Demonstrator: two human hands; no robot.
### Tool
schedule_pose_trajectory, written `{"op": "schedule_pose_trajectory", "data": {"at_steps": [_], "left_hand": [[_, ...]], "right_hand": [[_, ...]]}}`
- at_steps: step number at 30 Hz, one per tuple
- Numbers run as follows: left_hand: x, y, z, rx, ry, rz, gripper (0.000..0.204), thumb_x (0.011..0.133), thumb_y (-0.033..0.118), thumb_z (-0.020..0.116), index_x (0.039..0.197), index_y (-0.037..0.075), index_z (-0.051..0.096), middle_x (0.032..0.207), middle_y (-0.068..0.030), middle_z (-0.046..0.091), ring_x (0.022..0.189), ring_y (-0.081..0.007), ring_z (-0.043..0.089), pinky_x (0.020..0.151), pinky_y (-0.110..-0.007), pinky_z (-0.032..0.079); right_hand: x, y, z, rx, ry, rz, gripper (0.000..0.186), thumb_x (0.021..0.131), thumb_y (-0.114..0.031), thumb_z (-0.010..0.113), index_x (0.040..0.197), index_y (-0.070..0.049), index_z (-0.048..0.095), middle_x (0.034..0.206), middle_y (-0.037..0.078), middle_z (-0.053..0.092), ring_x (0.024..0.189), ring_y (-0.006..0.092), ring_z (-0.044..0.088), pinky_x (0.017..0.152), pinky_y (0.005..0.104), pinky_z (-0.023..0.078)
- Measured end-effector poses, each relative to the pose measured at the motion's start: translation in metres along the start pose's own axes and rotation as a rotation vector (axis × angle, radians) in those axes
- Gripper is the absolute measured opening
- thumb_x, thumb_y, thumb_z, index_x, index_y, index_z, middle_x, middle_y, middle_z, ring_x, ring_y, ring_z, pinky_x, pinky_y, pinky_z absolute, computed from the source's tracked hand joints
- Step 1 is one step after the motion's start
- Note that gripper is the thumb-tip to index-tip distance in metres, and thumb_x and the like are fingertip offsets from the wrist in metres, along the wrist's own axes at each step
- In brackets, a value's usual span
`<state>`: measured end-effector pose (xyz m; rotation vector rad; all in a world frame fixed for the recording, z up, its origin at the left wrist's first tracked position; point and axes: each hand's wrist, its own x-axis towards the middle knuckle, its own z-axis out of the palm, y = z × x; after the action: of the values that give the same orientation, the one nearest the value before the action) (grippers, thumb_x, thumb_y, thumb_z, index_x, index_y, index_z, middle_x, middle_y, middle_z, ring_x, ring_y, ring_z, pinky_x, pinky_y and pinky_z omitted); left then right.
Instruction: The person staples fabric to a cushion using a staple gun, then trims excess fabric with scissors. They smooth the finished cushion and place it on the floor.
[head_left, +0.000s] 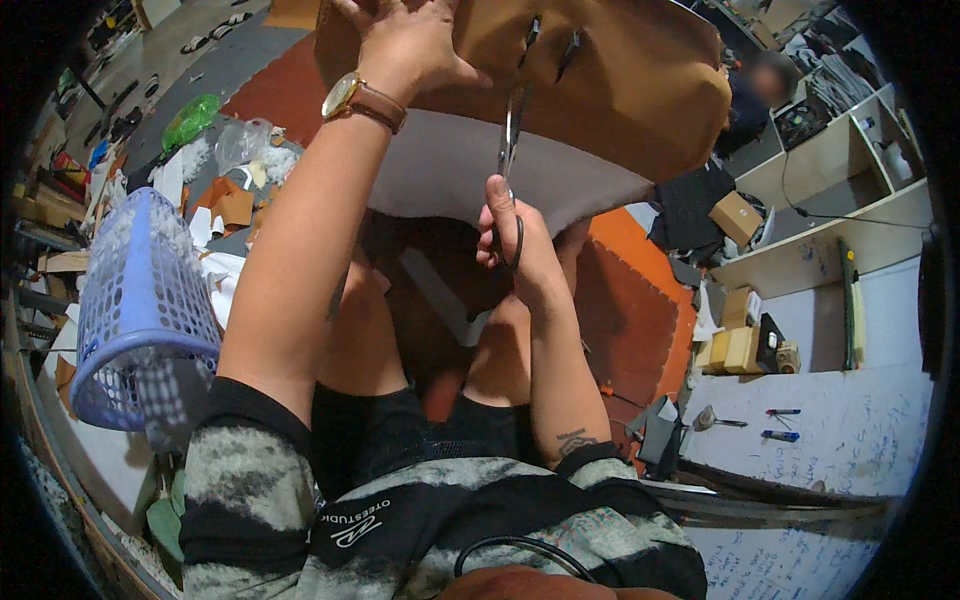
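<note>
A large brown leather-like piece (pixel 640 100) with a pale grey underside (pixel 450 165) spreads across the top of the view, above my knees. Two short dark slits show in its brown face. My left hand (pixel 410 45) lies on the brown face with thumb and fingers spread; its fingertips run up to the picture's upper edge. In my right hand (pixel 522 240) is a pair of scissors (pixel 511 135), my fingers in the handle loops and thumb along the top. The blades point away from me, up over the brown face, in line with the left slit. How deep the tip sits I cannot tell.
A blue perforated basket (pixel 140 290) with white stuffing stands tilted at left. Beyond it lie scraps and a green plastic bag (pixel 190 122). On the right, white shelving (pixel 830 160) holds small boxes, pens and tools. Another person (pixel 765 85) is at the upper right.
</note>
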<state>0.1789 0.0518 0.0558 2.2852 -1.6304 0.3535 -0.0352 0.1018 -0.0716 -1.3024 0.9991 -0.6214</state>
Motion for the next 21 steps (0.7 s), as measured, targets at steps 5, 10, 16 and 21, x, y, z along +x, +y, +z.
{"op": "schedule_pose_trajectory", "data": {"at_steps": [5, 10, 16, 21], "left_hand": [[-0.004, 0.0, -0.005, -0.006, -0.015, -0.009, 0.154, 0.059, 0.067, 0.093, 0.169, 0.033, -0.009, 0.175, -0.0164, -0.022, 0.155, -0.0539, -0.024, 0.115, -0.082, -0.006], [-0.005, 0.0, -0.003, -0.021, -0.008, -0.006, 0.155, 0.058, 0.067, 0.093, 0.169, 0.034, -0.009, 0.175, -0.0175, -0.022, 0.155, -0.0542, -0.025, 0.115, -0.082, -0.006], [-0.006, -0.001, -0.003, -0.009, -0.007, 0.001, 0.156, 0.058, 0.067, 0.094, 0.17, 0.033, -0.009, 0.175, -0.0182, -0.021, 0.154, -0.0547, -0.025, 0.114, -0.083, -0.005], [-0.006, 0.0, -0.003, -0.004, 0.008, -0.003, 0.155, 0.058, 0.066, 0.094, 0.17, 0.034, -0.008, 0.175, -0.0175, -0.018, 0.155, -0.0541, -0.025, 0.114, -0.084, -0.005]], "right_hand": [[-0.003, 0.001, 0.003, -0.003, 0.005, 0.029, 0.067, 0.096, -0.075, 0.059, 0.083, -0.01, 0.055, 0.069, -0.003, 0.05, 0.059, 0.0077, 0.051, 0.054, 0.0251, 0.047], [0.0, 0.006, 0.0, -0.03, -0.014, 0.004, 0.069, 0.095, -0.079, 0.055, 0.084, -0.011, 0.054, 0.068, -0.001, 0.053, 0.058, 0.0106, 0.055, 0.054, 0.0247, 0.045], [0.0, 0.005, 0.002, -0.04, -0.002, 0.021, 0.07, 0.096, -0.077, 0.056, 0.081, -0.009, 0.054, 0.068, -0.001, 0.051, 0.058, 0.01, 0.052, 0.054, 0.0268, 0.046], [0.008, 0.01, 0.004, -0.096, 0.047, -0.017, 0.071, 0.096, -0.076, 0.058, 0.073, -0.009, 0.053, 0.064, -0.001, 0.05, 0.06, 0.0103, 0.054, 0.055, 0.029, 0.047]]}}
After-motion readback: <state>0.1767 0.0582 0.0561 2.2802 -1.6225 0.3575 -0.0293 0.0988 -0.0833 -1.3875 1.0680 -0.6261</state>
